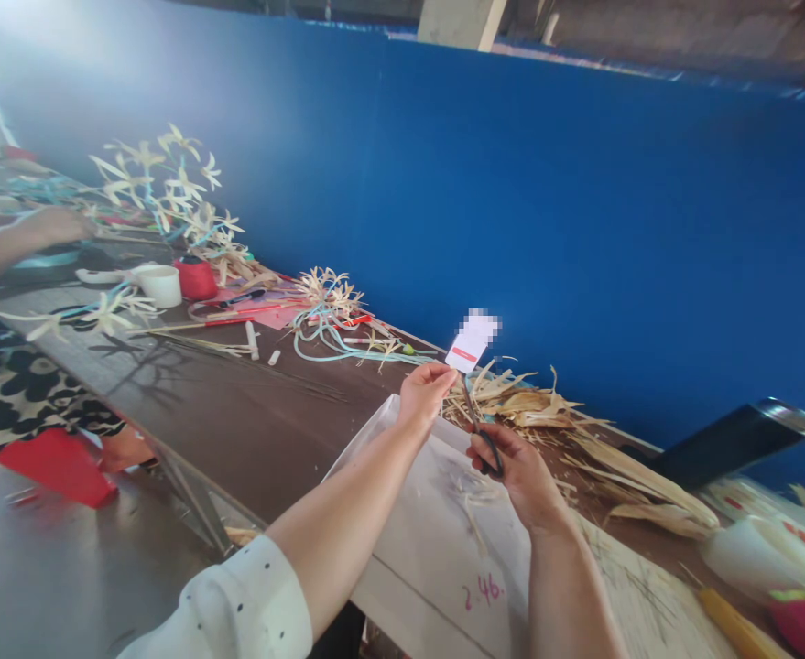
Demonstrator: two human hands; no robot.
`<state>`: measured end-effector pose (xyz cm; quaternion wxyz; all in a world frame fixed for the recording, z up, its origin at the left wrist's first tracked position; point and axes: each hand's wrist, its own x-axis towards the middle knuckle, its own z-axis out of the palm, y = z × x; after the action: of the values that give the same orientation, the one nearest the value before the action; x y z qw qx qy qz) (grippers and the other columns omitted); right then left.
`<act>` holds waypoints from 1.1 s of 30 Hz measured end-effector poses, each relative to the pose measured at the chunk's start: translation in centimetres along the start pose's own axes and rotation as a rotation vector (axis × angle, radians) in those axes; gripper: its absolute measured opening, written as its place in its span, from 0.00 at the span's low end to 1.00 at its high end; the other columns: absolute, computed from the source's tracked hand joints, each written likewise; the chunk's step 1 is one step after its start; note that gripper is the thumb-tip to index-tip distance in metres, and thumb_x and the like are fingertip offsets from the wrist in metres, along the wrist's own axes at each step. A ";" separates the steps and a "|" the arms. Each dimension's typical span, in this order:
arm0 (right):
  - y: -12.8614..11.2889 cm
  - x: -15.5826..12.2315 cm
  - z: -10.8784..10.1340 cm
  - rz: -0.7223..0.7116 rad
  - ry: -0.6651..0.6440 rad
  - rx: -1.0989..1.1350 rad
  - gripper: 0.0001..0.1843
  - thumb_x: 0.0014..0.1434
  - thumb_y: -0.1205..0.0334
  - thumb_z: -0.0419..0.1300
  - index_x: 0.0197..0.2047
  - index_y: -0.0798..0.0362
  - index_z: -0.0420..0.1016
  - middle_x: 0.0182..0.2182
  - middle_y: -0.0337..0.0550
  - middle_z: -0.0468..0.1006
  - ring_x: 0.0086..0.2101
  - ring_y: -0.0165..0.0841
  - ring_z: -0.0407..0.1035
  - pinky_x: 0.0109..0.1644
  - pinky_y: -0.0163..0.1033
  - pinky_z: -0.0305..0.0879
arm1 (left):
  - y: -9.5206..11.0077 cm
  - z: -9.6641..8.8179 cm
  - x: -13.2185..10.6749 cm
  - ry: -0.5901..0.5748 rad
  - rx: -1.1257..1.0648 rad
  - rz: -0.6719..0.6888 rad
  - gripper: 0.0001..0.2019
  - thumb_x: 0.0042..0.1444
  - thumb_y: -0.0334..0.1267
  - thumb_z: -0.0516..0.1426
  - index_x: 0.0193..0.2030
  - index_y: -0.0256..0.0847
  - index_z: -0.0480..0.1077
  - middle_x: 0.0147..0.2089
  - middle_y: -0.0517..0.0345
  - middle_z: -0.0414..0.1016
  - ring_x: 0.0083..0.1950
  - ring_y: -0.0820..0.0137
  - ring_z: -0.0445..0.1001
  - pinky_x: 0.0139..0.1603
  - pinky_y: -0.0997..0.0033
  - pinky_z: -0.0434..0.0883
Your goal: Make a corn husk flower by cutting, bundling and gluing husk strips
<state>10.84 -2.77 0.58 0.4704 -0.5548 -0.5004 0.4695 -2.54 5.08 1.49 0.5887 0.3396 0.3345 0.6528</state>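
Pinching a white card (466,353) at its lower end, left hand (425,395) has fingertips together; right hand (524,474), curled, holds scissors (473,412) by the handles, blades near the card. White tray (429,522) lies below both hands; husks (532,407) beyond the right.

Blk scissor handle (493,453), blu wall (546,210)

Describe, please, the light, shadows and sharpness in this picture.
Head view: hazy glare pales the blue wall at upper left; same head view: spiky shadows fall on the table; there too, the white object at lower right looks smeared, and pixel blocks hide the top of the white label in the left hand.
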 end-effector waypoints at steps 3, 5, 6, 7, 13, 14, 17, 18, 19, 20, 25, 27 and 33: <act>0.0 0.0 0.0 -0.009 -0.006 -0.010 0.21 0.42 0.50 0.67 0.38 0.52 0.75 0.25 0.39 0.74 0.25 0.30 0.67 0.27 0.34 0.60 | -0.1 -0.1 0.1 -0.003 0.004 0.006 0.11 0.39 0.41 0.63 0.28 0.36 0.72 0.25 0.58 0.73 0.29 0.75 0.69 0.30 0.77 0.63; 0.0 -0.1 0.0 -0.015 -0.010 -0.003 0.20 0.43 0.51 0.67 0.38 0.51 0.75 0.26 0.39 0.74 0.25 0.30 0.67 0.28 0.34 0.61 | -0.1 -0.1 0.1 -0.007 0.006 0.011 0.12 0.39 0.41 0.63 0.28 0.36 0.72 0.25 0.58 0.73 0.29 0.75 0.69 0.30 0.77 0.63; 0.0 -0.1 0.0 -0.015 -0.013 0.003 0.20 0.43 0.51 0.67 0.38 0.51 0.75 0.26 0.39 0.74 0.25 0.29 0.67 0.28 0.33 0.61 | -0.1 -0.1 0.1 -0.008 0.007 0.012 0.12 0.39 0.41 0.63 0.28 0.36 0.72 0.25 0.58 0.73 0.29 0.76 0.69 0.30 0.77 0.63; 0.1 -0.1 0.0 -0.016 -0.014 0.009 0.19 0.43 0.51 0.67 0.38 0.51 0.75 0.26 0.39 0.74 0.25 0.29 0.67 0.28 0.33 0.61 | -0.1 -0.1 0.1 -0.008 0.006 0.012 0.12 0.39 0.41 0.63 0.29 0.36 0.72 0.25 0.58 0.73 0.29 0.76 0.69 0.30 0.77 0.63; 0.0 -0.1 0.0 -0.025 0.002 -0.001 0.20 0.43 0.51 0.67 0.38 0.52 0.75 0.25 0.39 0.73 0.25 0.30 0.67 0.28 0.34 0.61 | -0.1 0.0 0.0 0.002 0.003 0.001 0.12 0.39 0.41 0.63 0.28 0.36 0.72 0.25 0.58 0.73 0.28 0.76 0.68 0.29 0.77 0.63; 0.0 -0.1 0.0 -0.027 -0.002 -0.003 0.20 0.43 0.51 0.67 0.38 0.52 0.75 0.25 0.39 0.73 0.25 0.30 0.67 0.28 0.34 0.61 | -0.1 0.0 0.0 0.003 0.003 0.002 0.12 0.39 0.42 0.63 0.28 0.36 0.72 0.25 0.58 0.73 0.28 0.76 0.68 0.29 0.77 0.63; 0.0 0.0 -0.1 -0.029 -0.020 -0.008 0.20 0.43 0.50 0.66 0.39 0.52 0.75 0.26 0.40 0.74 0.26 0.30 0.67 0.28 0.34 0.61 | -0.1 -0.1 0.0 0.003 0.004 0.005 0.11 0.39 0.41 0.63 0.27 0.36 0.72 0.25 0.58 0.72 0.28 0.76 0.68 0.29 0.77 0.63; 0.0 0.0 -0.1 -0.031 -0.020 -0.012 0.21 0.44 0.50 0.66 0.39 0.52 0.75 0.27 0.40 0.74 0.26 0.30 0.67 0.28 0.34 0.61 | -0.1 -0.1 0.0 0.001 0.003 0.005 0.11 0.39 0.41 0.63 0.27 0.36 0.72 0.25 0.58 0.72 0.28 0.76 0.68 0.30 0.77 0.63; 0.0 0.0 -0.1 -0.033 -0.018 -0.017 0.21 0.44 0.50 0.66 0.39 0.52 0.75 0.27 0.41 0.74 0.26 0.30 0.67 0.28 0.34 0.61 | -0.1 -0.1 0.0 0.001 0.001 0.004 0.11 0.39 0.41 0.63 0.27 0.36 0.72 0.25 0.59 0.72 0.28 0.76 0.68 0.30 0.77 0.63; 0.0 0.0 -0.1 -0.036 -0.015 -0.023 0.21 0.44 0.49 0.66 0.40 0.52 0.75 0.27 0.41 0.74 0.26 0.31 0.67 0.28 0.34 0.61 | -0.2 -0.1 0.1 0.002 -0.001 0.001 0.11 0.39 0.41 0.63 0.27 0.36 0.72 0.25 0.59 0.72 0.28 0.76 0.68 0.30 0.77 0.63; -0.1 0.0 -0.1 -0.053 -0.010 -0.031 0.22 0.44 0.49 0.66 0.40 0.52 0.74 0.26 0.41 0.74 0.25 0.30 0.67 0.28 0.34 0.62 | -0.3 -0.1 0.2 0.007 -0.011 -0.004 0.09 0.40 0.39 0.62 0.27 0.36 0.71 0.24 0.59 0.72 0.28 0.76 0.68 0.31 0.77 0.63; -0.1 0.0 -0.1 -0.051 0.000 -0.036 0.21 0.44 0.49 0.66 0.40 0.52 0.74 0.25 0.40 0.74 0.25 0.30 0.67 0.28 0.34 0.62 | -0.3 -0.1 0.2 0.005 -0.011 -0.001 0.10 0.40 0.39 0.62 0.27 0.36 0.71 0.24 0.59 0.72 0.28 0.76 0.68 0.31 0.77 0.63; -0.1 -0.1 0.0 -0.047 0.053 -0.018 0.21 0.44 0.50 0.66 0.40 0.52 0.74 0.24 0.40 0.74 0.24 0.29 0.66 0.29 0.34 0.62 | -0.2 0.0 0.1 0.016 -0.017 -0.008 0.10 0.39 0.40 0.63 0.27 0.36 0.71 0.24 0.59 0.71 0.28 0.76 0.69 0.31 0.76 0.64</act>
<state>10.83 -2.85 0.73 0.4894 -0.5594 -0.5050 0.4387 -2.49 5.19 1.33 0.5913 0.3282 0.3351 0.6560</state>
